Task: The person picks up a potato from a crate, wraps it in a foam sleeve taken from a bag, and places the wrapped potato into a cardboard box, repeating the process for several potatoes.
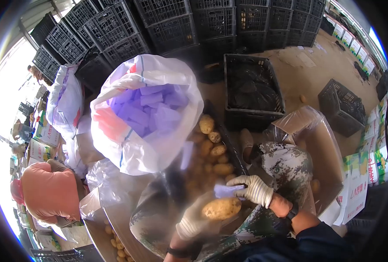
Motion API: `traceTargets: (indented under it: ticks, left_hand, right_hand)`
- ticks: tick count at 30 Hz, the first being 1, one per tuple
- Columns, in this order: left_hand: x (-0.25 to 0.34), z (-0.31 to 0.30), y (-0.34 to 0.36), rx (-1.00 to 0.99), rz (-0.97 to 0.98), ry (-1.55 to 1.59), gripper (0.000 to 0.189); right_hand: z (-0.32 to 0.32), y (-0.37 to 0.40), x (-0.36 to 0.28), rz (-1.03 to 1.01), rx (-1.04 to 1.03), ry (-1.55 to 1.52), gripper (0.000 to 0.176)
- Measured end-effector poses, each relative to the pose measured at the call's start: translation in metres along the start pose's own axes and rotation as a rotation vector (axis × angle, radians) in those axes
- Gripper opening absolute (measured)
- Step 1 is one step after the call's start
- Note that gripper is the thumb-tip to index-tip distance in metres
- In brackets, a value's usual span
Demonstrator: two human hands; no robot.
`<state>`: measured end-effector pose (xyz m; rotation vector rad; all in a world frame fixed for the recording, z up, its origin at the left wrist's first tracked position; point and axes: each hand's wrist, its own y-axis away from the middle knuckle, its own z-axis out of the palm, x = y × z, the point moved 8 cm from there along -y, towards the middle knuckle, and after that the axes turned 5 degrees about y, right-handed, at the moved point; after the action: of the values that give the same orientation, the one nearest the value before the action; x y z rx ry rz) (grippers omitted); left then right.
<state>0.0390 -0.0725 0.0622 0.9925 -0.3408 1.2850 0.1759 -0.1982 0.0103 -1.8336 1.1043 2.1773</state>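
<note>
The potato lies in my left hand, just below the big white sack. My gloved fingers curl under it and cup it from the left, pressed to the skin, with its right end bare. My right hand is just above it, fingers pinched on a purple foam sleeve that touches the potato's top.

To do this well, I judge the left hold should be low and light so the bare end is free. The right fingers should spread the sleeve's mouth wide before it meets the skin, since a hard squeeze could bruise.

Just right of the sack lies a pile of loose potatoes, and the sack itself holds more purple sleeves. Farther right of the sack stands a plastic-lined cardboard box. Below and left of the sack, a person in an orange top bends over.
</note>
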Motion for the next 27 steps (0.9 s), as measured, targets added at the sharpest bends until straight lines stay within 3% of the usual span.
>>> traceTargets:
  ticks: [2, 4, 7, 13, 19, 27]
  left_hand:
    - [-0.028, -0.014, 0.011, -0.01, -0.026, -0.25, 0.085]
    - [-0.013, 0.013, 0.014, -0.085, 0.282, -0.85, 0.077]
    - [-0.033, 0.014, 0.012, -0.101, 0.18, -0.752, 0.068]
    - [-0.046, 0.018, 0.017, -0.032, -0.022, -0.523, 0.068]
    - [-0.039, 0.017, 0.012, -0.004, 0.221, -0.79, 0.068]
    - [-0.041, 0.01, 0.003, -0.018, 0.274, -0.876, 0.068]
  right_hand:
    - [0.008, 0.024, 0.021, 0.192, -0.017, -0.051, 0.03]
    - [0.009, 0.037, 0.029, 0.031, 0.011, 0.038, 0.028]
    - [0.005, 0.051, 0.038, -0.039, 0.052, 0.059, 0.027]
    - [0.001, 0.058, 0.043, -0.148, 0.088, 0.109, 0.028]
    - [-0.005, 0.054, 0.031, -0.189, 0.23, 0.309, 0.029]
    - [0.001, 0.044, 0.027, -0.276, 0.222, 0.406, 0.03]
